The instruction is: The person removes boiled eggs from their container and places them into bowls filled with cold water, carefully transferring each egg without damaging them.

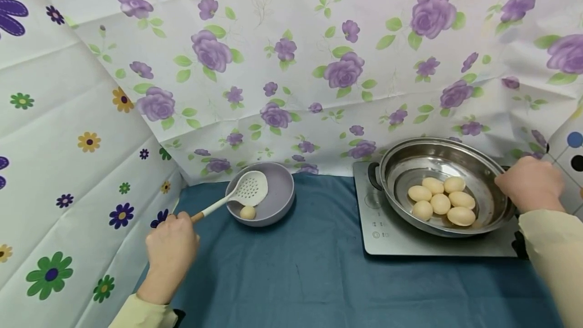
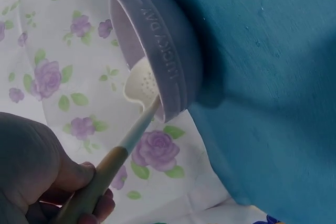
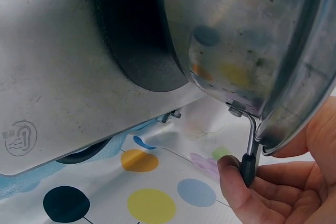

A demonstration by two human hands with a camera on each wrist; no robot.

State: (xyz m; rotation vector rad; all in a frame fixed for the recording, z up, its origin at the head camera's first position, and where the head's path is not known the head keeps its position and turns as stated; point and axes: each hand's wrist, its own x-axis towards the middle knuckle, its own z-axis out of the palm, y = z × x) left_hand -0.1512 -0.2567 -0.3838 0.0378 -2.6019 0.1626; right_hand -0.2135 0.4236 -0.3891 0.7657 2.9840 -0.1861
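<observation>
My left hand point(image 1: 173, 247) grips the wooden handle of a white skimmer point(image 1: 252, 189). Its perforated head lies over the inside of a purple bowl point(image 1: 281, 199), just above one pale egg point(image 1: 248, 212). In the left wrist view, raised "LUCKY DAY" lettering shows on the bowl's side. At the right, my right hand point(image 1: 530, 182) holds the side handle point(image 3: 248, 169) of a stainless steel pot point(image 1: 396, 176), the thumb and fingers around it. The pot is tilted, its right side higher. Several pale eggs point(image 1: 440, 204) are gathered in its bottom.
Under the pot is a flat silver induction cooker point(image 1: 371, 239). A blue cloth point(image 1: 296, 272) covers the table. Floral sheeting point(image 1: 282, 90) hangs behind, and a flower-patterned white sheet point(image 1: 59, 166) stands along the left. The pot's other black handle point(image 1: 375, 176) points left.
</observation>
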